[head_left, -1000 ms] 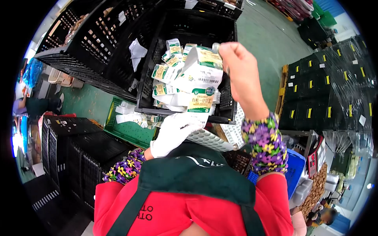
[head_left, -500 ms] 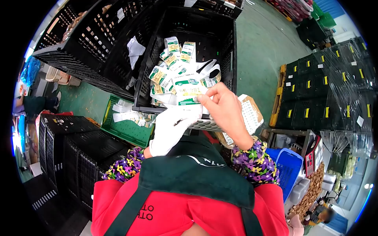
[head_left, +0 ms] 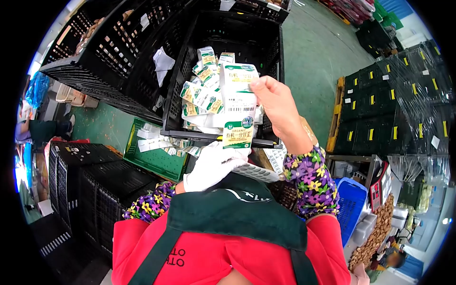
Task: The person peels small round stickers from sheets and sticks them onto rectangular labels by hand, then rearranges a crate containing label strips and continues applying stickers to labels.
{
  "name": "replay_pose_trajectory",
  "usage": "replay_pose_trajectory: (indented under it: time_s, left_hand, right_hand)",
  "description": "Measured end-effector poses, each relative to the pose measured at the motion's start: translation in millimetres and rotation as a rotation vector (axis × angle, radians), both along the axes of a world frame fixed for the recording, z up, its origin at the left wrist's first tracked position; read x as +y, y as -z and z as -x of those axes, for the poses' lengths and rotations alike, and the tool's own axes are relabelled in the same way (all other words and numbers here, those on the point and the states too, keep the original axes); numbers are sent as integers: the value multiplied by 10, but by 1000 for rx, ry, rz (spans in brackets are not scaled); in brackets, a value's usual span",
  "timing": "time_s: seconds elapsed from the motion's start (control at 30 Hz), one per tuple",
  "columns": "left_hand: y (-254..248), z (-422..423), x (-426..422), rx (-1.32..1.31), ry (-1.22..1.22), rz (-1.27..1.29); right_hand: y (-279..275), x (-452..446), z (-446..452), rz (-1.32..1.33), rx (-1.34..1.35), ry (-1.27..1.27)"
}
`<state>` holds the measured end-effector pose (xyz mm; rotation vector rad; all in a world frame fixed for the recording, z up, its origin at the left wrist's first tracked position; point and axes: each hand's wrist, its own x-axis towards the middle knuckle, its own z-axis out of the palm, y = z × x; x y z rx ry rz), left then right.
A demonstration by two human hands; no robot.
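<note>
A strip of printed labels, white with green and gold print, stretches between my hands above the front of a black plastic crate. My bare right hand pinches the strip's upper right edge between thumb and fingers. At the lower end, my left hand, in a white glove, is closed against the strip; the fingertips are partly hidden. Behind the strip, a loose heap of similar labels lies in the crate. A pale sheet with rows of round spots shows just under my left hand.
To the left, a green crate holds paper and labels. Tall black crates stand beyond it. On the right are a blue basket, a red device with keys and wrapped stacked crates. Another person stands far left.
My right hand has moved up and slightly right, drawing out the label strip, so more of it now shows between my hands. My left hand has stayed low, shifting slightly downward.
</note>
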<state>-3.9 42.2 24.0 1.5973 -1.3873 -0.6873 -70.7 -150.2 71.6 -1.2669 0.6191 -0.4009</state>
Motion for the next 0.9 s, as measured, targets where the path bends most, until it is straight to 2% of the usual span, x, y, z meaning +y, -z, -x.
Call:
replay_pose_trajectory:
  time_s: [0.07, 0.1, 0.13, 0.2, 0.27, 0.37, 0.43, 0.53, 0.57, 0.6, 0.67, 0.73, 0.77, 0.87, 0.9]
  left_hand:
    - [115, -35, 4, 98, -103, 11]
    - [131, -62, 5, 185, -152, -15]
    - [100, -51, -9, 213, -222, 65]
    - [-20, -80, -22, 244, -252, 58]
    - [-49, -94, -30, 251, -264, 44]
    - [-55, -80, -22, 208, -273, 44]
    - [-53, -75, -21, 161, -273, 59]
    - [-61, -89, -20, 124, -273, 119]
    - [-73, -115, -28, 151, -262, 146]
    - [-76, -138, -33, 177, -251, 174]
    - [-42, -160, -20, 150, -221, 170]
    - [-44, -164, -21, -93, -122, 181]
    - [-51, -169, -27, -96, -121, 181]
    - [-75, -169, -32, 113, -157, 186]
    - [-55, -168, -21, 113, -153, 185]
  right_hand:
    - [-38, 120, 62, 103, 84, 174]
    - [58, 194, 84, 173, -14, 220]
    - [102, 261, 128, 172, -11, 208]
    - [136, 381, 228, 317, 93, 95]
    - [76, 538, 237, 277, 130, 56]
    - [107, 622, 232, 428, 193, 24]
    - [102, 611, 219, 984, 266, -8]
    - [39, 503, 237, 1067, 357, 41]
    - [-14, 454, 251, 757, 385, -47]
    - [16, 429, 244, 758, 384, -47]
    - [97, 378, 239, 447, 274, -301]
    - [-13, 352, 189, 469, 288, -316]
    - [-86, 341, 155, 491, 302, -335]
    - [1, 300, 70, 468, 243, -343]
    - [-20, 262, 20, 387, 133, -228]
